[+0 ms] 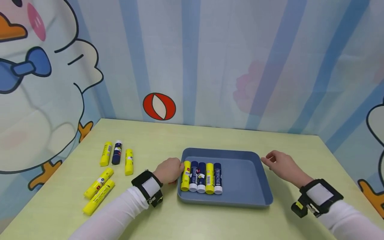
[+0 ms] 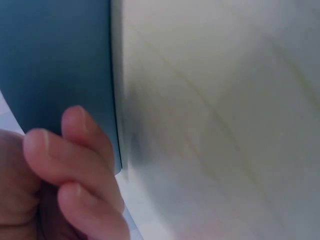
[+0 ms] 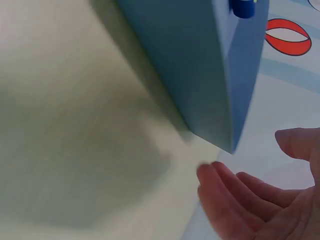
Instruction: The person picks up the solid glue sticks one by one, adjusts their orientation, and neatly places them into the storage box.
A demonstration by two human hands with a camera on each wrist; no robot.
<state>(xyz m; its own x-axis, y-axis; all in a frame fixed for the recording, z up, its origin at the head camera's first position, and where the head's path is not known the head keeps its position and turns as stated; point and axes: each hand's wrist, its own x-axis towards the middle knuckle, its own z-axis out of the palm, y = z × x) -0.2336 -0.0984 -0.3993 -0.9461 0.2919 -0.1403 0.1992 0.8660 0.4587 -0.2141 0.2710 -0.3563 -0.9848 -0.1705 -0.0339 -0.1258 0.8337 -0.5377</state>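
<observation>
My left hand (image 1: 169, 170) is at the left side of a shallow blue-grey tray (image 1: 244, 176), gripping its rim right beside a yellow glue stick (image 1: 185, 176). The left wrist view shows its curled fingers (image 2: 75, 160) against the tray's outer wall (image 2: 60, 60); the thumb is hidden there. My right hand (image 1: 282, 166) hovers just off the tray's right rim, fingers loosely bent around nothing. In the right wrist view a gap separates its fingertips (image 3: 204, 172) from the tray corner. Yellow and navy glue sticks, such as this navy one (image 1: 217, 178), stand in a row in the tray's left half.
Left of the tray, several loose glue sticks lie on the pale yellow table (image 1: 156, 220): a navy one (image 1: 117, 152) between yellow ones at the back, and two yellow ones (image 1: 99, 197) slanting nearer the front. A printed curtain (image 1: 210, 66) hangs behind the table.
</observation>
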